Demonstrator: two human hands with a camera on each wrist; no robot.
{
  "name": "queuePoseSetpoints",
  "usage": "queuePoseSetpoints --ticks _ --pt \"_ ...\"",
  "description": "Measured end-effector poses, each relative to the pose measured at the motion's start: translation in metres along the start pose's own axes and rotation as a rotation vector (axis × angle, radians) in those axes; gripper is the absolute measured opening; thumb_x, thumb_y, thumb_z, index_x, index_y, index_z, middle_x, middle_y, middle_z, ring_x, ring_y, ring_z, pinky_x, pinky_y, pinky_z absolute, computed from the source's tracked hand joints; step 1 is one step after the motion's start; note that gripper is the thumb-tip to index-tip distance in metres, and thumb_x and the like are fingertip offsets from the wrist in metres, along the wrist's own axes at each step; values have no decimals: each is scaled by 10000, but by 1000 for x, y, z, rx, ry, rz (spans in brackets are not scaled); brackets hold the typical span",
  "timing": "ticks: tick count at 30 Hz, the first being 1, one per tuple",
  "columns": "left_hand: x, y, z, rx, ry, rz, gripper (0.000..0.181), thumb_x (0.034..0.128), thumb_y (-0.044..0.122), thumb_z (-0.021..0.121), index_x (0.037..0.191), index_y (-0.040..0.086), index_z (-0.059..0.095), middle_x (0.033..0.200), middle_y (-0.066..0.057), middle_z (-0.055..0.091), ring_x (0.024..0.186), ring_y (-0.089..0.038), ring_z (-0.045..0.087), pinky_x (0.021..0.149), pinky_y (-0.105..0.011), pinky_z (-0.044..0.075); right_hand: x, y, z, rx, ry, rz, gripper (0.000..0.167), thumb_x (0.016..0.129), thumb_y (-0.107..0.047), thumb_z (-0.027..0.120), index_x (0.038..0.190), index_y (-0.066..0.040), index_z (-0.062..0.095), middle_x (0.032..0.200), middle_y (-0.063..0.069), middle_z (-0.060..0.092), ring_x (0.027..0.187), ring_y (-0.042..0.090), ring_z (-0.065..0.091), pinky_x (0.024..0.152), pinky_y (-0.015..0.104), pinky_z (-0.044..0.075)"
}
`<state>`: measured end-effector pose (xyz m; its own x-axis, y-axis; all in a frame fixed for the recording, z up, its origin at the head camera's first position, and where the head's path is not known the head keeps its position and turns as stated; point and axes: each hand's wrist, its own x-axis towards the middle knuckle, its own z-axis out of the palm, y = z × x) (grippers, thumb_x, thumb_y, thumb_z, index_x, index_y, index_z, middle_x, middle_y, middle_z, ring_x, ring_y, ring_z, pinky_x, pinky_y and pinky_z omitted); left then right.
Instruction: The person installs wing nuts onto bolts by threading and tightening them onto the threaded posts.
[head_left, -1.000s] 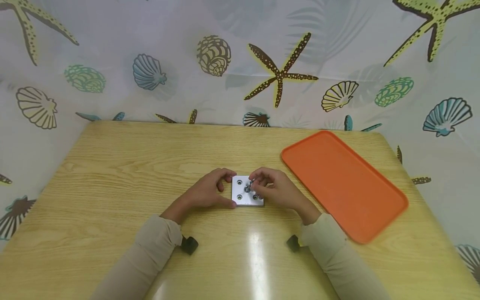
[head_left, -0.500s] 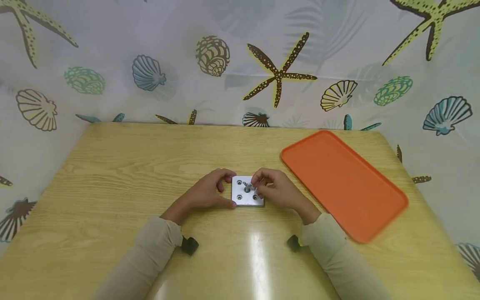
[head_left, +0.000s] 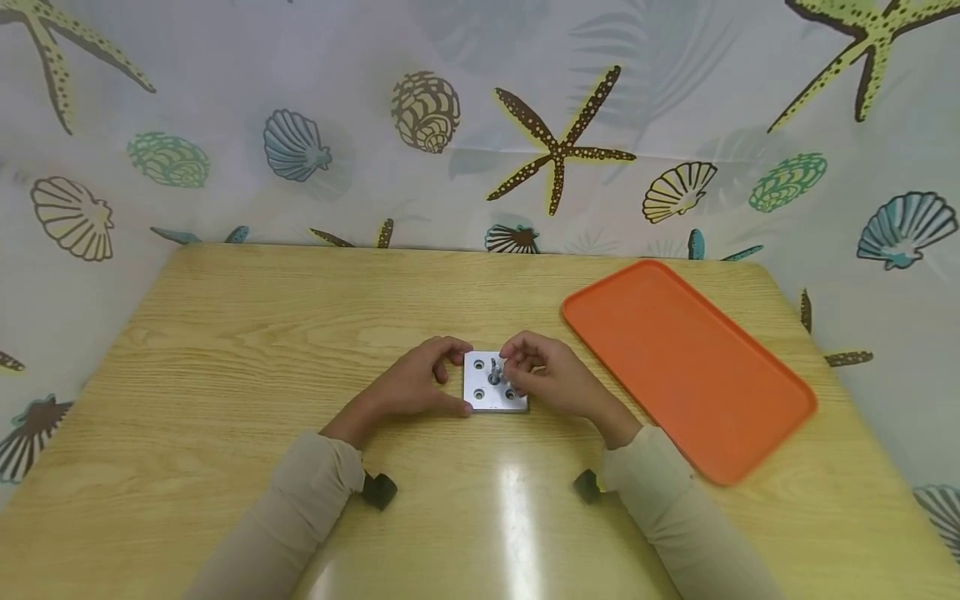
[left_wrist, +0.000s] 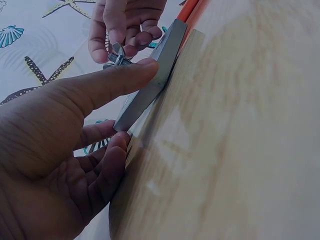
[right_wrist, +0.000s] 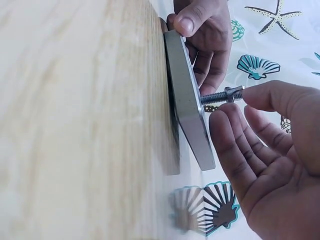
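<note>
**Plate [head_left: 487, 405] in L hand [head_left: 416, 387], bolt [right_wrist: 214, 98] at R hand's [head_left: 558, 379] fingertips**

L fingers wide: thumb on plate's near L corner, other tips at far L corner, so plate's L side sits btwn them, held by opp. edges. Plate's on table [head_left: 262, 308], btwn both sets of fingers. R fingers narrow: thumb + fingertip pinch the wings [right_wrist: 237, 93] at top of bolt, rest curl beside; how tight, can't tell. Bolt stands upright out of plate's middle, thread showing btwn plate & R fingertips. 3 holes [head_left: 479, 394] visible: 2 on L fingers' side, 1 just by R thumb. R fingers cover plate's far R corner.

Tray [head_left: 690, 367], orange, lies at an angle to R of R fingers, well apart from L ones. Beige sleeves [head_left: 277, 517] on both arms, nearer viewer than fingers; black block [head_left: 379, 492] at inner side of each cuff, also nearer than fingers. Cloth [head_left: 360, 196] w/ shell & starfish prints is far beyond all fingertips, past table's back edge.
</note>
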<state>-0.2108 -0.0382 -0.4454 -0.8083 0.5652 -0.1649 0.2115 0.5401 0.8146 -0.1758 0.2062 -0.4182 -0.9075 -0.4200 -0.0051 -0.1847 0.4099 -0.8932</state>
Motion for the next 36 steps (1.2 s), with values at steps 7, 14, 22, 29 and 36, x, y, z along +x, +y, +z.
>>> queuePoseSetpoints --ticks 7,14,22,29,36 --pt "0 1 -4 6 -9 7 816 716 288 910 1415 163 508 1220 -15 554 933 -185 485 790 -317 419 4 1 0 -35 -42 -19 310 953 -52 634 1261 -20 621 912 133 661 734 143 610 652 223 514" --pt "0 3 -8 3 -18 8 821 718 291 909 1419 160 504 1225 -19 549 936 -186 481 791 -321 415 5 0 1 -75 -34 -8 297 958 -76 640 1253 -45 636 926 100 660 751 138 597 655 213 495" --pt "1 1 -10 -4 -19 8 811 719 283 907 1416 166 507 1222 -10 545 942 -192 479 796 -329 416 6 -1 1 -72 -7 -16 229 954 -91 643 1165 -4 651 914 124 664 779 139 594 691 220 506" --pt "0 0 -7 -1 -20 23 819 719 295 908 1417 154 503 1234 -26 551 937 -184 481 797 -316 411 4 3 1 -48 -3 1 205 955 -70 631 1135 25 651 940 162 674 799 128 613 701 203 523" --pt "0 0 -4 -4 -9 27 825 717 292 909 1419 143 502 1228 -31 558 924 -181 480 797 -317 410 2 3 1 -32 2 0 145 942 -51 636 1066 24 643 935 164 666 809 155 611 691 207 535"
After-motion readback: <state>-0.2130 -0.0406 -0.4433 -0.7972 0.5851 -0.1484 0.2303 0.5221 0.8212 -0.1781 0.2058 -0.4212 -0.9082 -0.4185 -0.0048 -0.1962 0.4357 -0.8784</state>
